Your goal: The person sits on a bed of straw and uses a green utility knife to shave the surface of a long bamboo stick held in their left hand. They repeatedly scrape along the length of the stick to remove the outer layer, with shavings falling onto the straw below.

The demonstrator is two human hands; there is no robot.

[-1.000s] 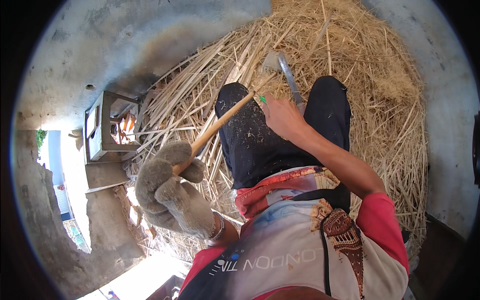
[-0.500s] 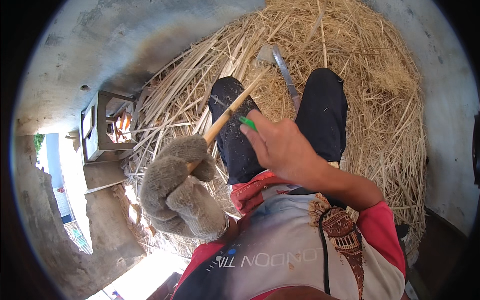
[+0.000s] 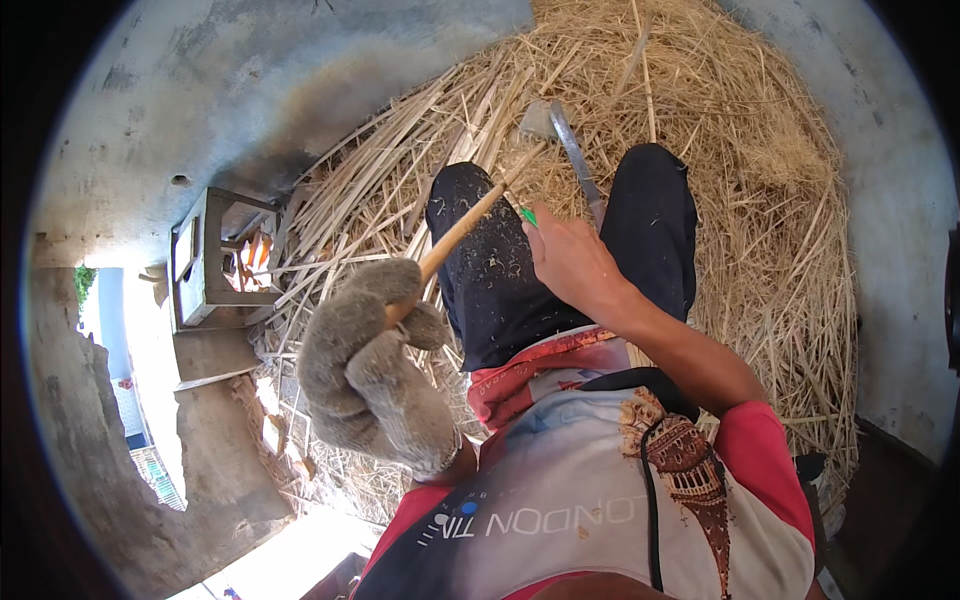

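Head view, one seated person. Left hand (image 3: 365, 365), grey knit glove, fist closed round a pale bamboo stick (image 3: 470, 222) slanting across the left knee. Right hand (image 3: 572, 262), bare, clenched on a green-handled knife (image 3: 572, 155), blade against the stick's far end. Surroundings: straw shavings heap (image 3: 740, 180); small concrete stove (image 3: 215, 260) at left.

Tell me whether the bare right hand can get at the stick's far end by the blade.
Probably yes. The right hand rests on the knee beside the blade, and the stick held by the gloved left hand ends just ahead of it; only loose straw lies around.
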